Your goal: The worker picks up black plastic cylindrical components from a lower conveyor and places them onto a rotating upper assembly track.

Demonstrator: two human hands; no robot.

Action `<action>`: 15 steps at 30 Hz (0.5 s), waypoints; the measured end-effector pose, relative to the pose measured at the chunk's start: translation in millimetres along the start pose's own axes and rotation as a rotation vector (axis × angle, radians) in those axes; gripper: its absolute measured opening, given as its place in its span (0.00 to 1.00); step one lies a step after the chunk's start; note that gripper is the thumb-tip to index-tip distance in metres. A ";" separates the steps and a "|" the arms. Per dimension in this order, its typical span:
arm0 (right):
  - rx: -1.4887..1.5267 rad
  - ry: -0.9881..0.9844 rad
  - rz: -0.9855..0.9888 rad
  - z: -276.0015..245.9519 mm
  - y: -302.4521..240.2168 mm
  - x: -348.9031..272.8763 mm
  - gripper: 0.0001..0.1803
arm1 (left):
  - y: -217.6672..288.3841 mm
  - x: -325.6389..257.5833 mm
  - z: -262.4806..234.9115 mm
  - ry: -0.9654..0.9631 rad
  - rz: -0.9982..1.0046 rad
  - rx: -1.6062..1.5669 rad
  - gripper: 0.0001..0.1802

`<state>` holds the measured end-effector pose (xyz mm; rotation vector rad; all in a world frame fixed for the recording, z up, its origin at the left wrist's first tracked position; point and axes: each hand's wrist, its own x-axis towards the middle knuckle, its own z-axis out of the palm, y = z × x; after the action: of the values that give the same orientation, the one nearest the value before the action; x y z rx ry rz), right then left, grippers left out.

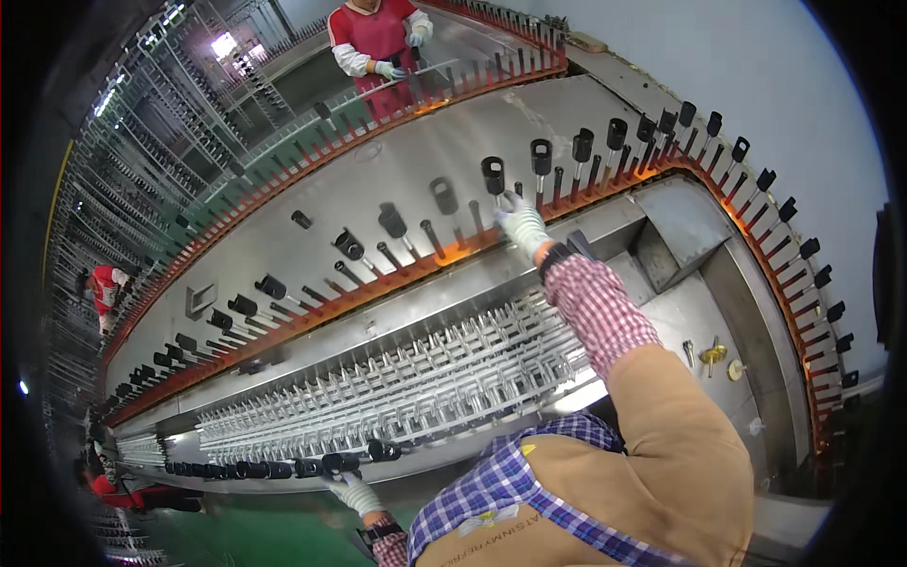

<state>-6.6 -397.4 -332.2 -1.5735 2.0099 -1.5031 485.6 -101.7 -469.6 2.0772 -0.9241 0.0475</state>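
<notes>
My right hand (521, 224), in a pale striped glove, reaches over the conveyor, fingers closed round the metal stem below an upright black slotted cylinder (493, 177). Another black cylinder (541, 157) stands on its post just to the right. Low in the view, my left hand (356, 494), also gloved, has its fingers partly stretched toward a black cylinder (340, 463). That piece lies in a row of similar black cylinders (251, 470) along the near edge of the metal rack (397, 387). Contact between the left fingers and the cylinder is unclear.
The curved orange-lit conveyor track (453, 253) carries many posts, several topped with black cylinders. A steel bin (661, 250) sits inside the bend. Brass-coloured fittings (715, 353) lie on the metal surface at right. Across the line, a person in red (376, 38) works with gloved hands.
</notes>
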 end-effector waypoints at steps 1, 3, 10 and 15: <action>-0.105 -0.333 0.258 -8.7 -45.3 -6.0 0.26 | 1.8 -15.0 -9.3 0.046 -0.064 -0.132 0.22; -0.049 -0.352 0.337 28.7 -1.8 33.6 0.26 | 35.0 -32.2 -5.0 0.069 -0.224 -0.404 0.22; 0.702 -0.204 0.239 -33.9 6.1 -1.0 0.24 | 35.2 -66.6 0.7 -0.051 -0.351 -0.604 0.20; 0.687 0.433 0.282 -129.3 118.6 35.3 0.23 | 37.0 -56.7 26.4 0.027 -0.288 -0.529 0.23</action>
<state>-180.4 -358.1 -348.7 -0.7120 1.5131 -2.2083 413.8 -100.6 -480.7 1.6844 -0.5373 -0.2903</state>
